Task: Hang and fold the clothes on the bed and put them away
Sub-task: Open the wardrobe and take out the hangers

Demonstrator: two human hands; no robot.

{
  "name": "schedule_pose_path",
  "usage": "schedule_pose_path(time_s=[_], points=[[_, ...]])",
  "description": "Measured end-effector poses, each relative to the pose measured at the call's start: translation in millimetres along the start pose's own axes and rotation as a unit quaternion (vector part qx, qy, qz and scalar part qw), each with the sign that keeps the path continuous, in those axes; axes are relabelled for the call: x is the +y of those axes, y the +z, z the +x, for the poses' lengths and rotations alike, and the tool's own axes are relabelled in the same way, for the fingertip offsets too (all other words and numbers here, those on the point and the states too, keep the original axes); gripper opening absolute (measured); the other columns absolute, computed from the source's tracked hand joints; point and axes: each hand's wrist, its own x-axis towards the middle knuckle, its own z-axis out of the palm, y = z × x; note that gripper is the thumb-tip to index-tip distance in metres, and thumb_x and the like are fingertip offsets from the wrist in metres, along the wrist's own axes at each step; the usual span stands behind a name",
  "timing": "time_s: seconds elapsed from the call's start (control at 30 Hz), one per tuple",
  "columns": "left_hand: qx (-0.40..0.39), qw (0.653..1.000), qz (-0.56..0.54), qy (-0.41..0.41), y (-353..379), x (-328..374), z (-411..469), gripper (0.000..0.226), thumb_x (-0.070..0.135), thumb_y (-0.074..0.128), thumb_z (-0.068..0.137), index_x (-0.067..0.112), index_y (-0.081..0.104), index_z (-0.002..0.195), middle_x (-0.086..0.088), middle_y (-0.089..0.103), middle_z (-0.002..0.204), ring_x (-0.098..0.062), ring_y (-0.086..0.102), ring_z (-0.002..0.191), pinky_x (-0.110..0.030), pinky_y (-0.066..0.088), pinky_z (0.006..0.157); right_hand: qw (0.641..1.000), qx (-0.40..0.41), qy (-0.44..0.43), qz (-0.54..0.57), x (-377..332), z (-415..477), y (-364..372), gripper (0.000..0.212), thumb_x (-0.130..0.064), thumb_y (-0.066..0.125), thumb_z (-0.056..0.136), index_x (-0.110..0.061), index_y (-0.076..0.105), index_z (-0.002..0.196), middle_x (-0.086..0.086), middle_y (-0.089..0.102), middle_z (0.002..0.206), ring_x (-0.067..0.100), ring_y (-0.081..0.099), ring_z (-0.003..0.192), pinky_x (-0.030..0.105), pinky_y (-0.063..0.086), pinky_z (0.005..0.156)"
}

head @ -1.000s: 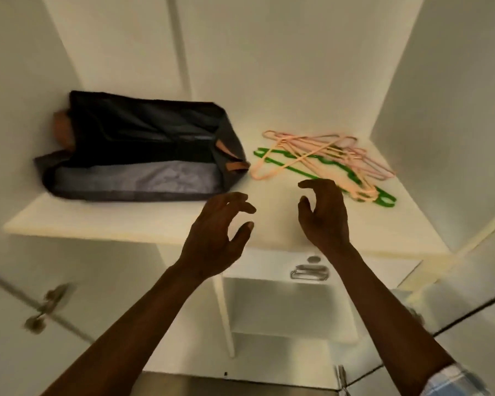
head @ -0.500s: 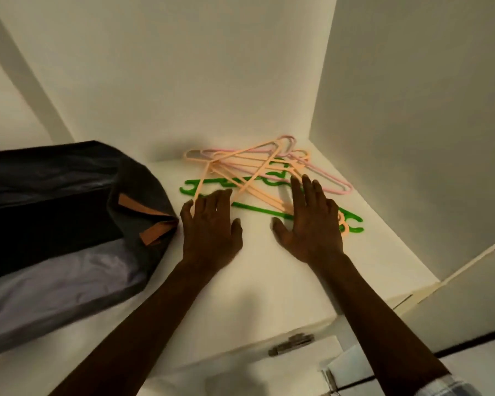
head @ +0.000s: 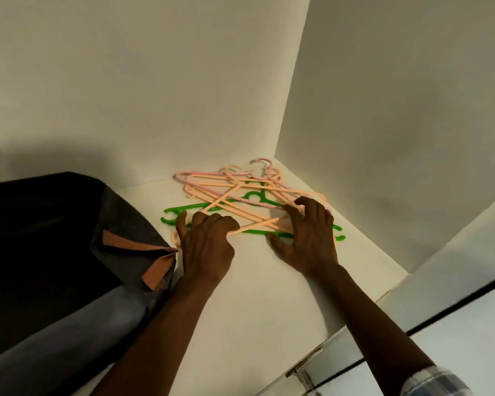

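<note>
We find the tangle of hangers (head: pixel 240 192) lying on the white shelf (head: pixel 255 295), in its far right corner by the walls. The left hand (head: pixel 207 247) has fingers curled round the near bar of an orange hanger (head: pixel 257 224). The right hand (head: pixel 309 241) arches over the pile, fingertips touching it; we cannot tell whether it grips. A dark bag (head: pixel 55 238) lies just beside the left hand

Dark bag (head: pixel 55 224) with tan tabs lies on white shelf (head: pixel 255 295)

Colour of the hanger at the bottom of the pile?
The bottom hanger is green; clearest in the head view.
</note>
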Motion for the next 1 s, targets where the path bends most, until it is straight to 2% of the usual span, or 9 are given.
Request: schedule_pose_path(time_s=[0.07, 0.13, 0.23, 0.33, 0.43, 0.6, 0.77, 0.93, 1.0], points=[[-0.013, 1.0, -0.011, -0.013, 0, 1, 1, 0.051, -0.007, 0.071, 0.077, 0.036, 0.077, 0.103, 0.009, 0.074, 0.103, -0.025, 0.06, 0.115, -0.054, 0.015, 0.12, 1.0, -0.026, -0.009, 0.015, 0, -1, -2, 0.079, -0.073, 0.048, 0.087, -0.025, 0.046, 0.15, 0.009, 0.034, 0.163, 0.033, 0.025, 0.153, 0.054, 0.021, 0.123], [-0.022, 0.999, -0.019, -0.016, 0, 0, 2, 0.051, -0.006, 0.071, 0.077, 0.037, 0.077, 0.104, 0.008, 0.072, 0.103, -0.026, 0.059, 0.115, -0.054, 0.015, 0.12, 0.996, -0.08, -0.025, 0.021, -1, 2, -3, 0.082, -0.07, 0.043, 0.092, -0.025, 0.031, 0.159, 0.007, 0.036, 0.164, 0.03, 0.029, 0.152, 0.051, 0.016, 0.126], [-0.031, 0.999, -0.021, -0.015, 2, 1, 2, 0.042, 0.004, 0.072, 0.081, 0.038, 0.074, 0.105, 0.008, 0.068, 0.11, -0.025, 0.057, 0.118, -0.055, 0.012, 0.12, 0.991, -0.112, -0.061, -0.04, 0, 13, -8, 0.081, -0.069, 0.04, 0.093, -0.02, 0.034, 0.158, 0.01, 0.054, 0.143, 0.031, 0.05, 0.126, 0.049, 0.032, 0.115], [-0.019, 0.999, -0.04, -0.021, 1, 0, 3, 0.028, 0.022, 0.071, 0.087, 0.036, 0.072, 0.11, 0.006, 0.065, 0.119, -0.025, 0.055, 0.122, -0.059, 0.014, 0.12, 0.979, -0.111, -0.115, -0.126, -9, 25, -9, 0.051, -0.056, 0.044, 0.096, -0.019, 0.063, 0.126, 0.008, 0.064, 0.109, 0.03, 0.055, 0.102, 0.044, 0.041, 0.094], [0.005, 0.998, -0.051, -0.022, 4, -1, 3, 0.029, 0.028, 0.074, 0.087, 0.033, 0.07, 0.115, 0.003, 0.062, 0.127, -0.025, 0.053, 0.128, -0.062, 0.018, 0.12, 0.968, -0.111, -0.152, -0.163, -23, 28, -5, 0.019, -0.03, 0.053, 0.099, -0.015, 0.063, 0.105, 0.011, 0.065, 0.098, 0.032, 0.058, 0.095, 0.043, 0.044, 0.085], [0.043, 0.997, -0.065, -0.019, 8, -3, 3, 0.038, 0.035, 0.075, 0.084, 0.029, 0.067, 0.12, -0.002, 0.055, 0.14, -0.027, 0.048, 0.136, -0.063, 0.02, 0.119, 0.979, -0.126, -0.103, -0.122, -32, 20, -5, 0.029, -0.029, 0.04, 0.107, -0.011, 0.048, 0.128, 0.012, 0.061, 0.108, 0.032, 0.061, 0.094, 0.042, 0.043, 0.073], [0.062, 0.993, -0.074, 0.061, 4, 1, 3, 0.057, 0.054, 0.069, 0.083, 0.031, 0.059, 0.134, -0.003, 0.044, 0.154, -0.026, 0.035, 0.149, -0.063, 0.012, 0.12, 0.986, -0.103, -0.09, -0.094, -40, -6, -18, 0.033, -0.038, 0.035, 0.11, -0.017, 0.042, 0.134, 0.004, 0.066, 0.094, 0.028, 0.061, 0.074, 0.035, 0.034, 0.062], [0.094, 0.981, -0.11, 0.127, -7, 10, -1, 0.069, 0.072, 0.06, 0.09, 0.024, 0.059, 0.14, -0.006, 0.038, 0.163, -0.027, 0.024, 0.157, -0.063, 0.009, 0.123, 0.983, -0.053, -0.091, -0.147, -32, -46, -65, 0.038, -0.05, 0.05, 0.103, -0.015, 0.061, 0.112, 0.006, 0.068, 0.069, 0.034, 0.063, 0.053, 0.031, 0.035, 0.047], [0.133, 0.967, -0.116, 0.185, -19, 22, -6, 0.068, 0.073, 0.059, 0.09, 0.022, 0.066, 0.135, -0.007, 0.042, 0.162, -0.028, 0.027, 0.156, -0.065, 0.013, 0.122, 0.981, -0.016, -0.1, -0.169, -26, -69, -92, 0.041, -0.052, 0.043, 0.101, -0.016, 0.063, 0.101, 0.003, 0.063, 0.059, 0.032, 0.057, 0.041, 0.029, 0.034, 0.04]])
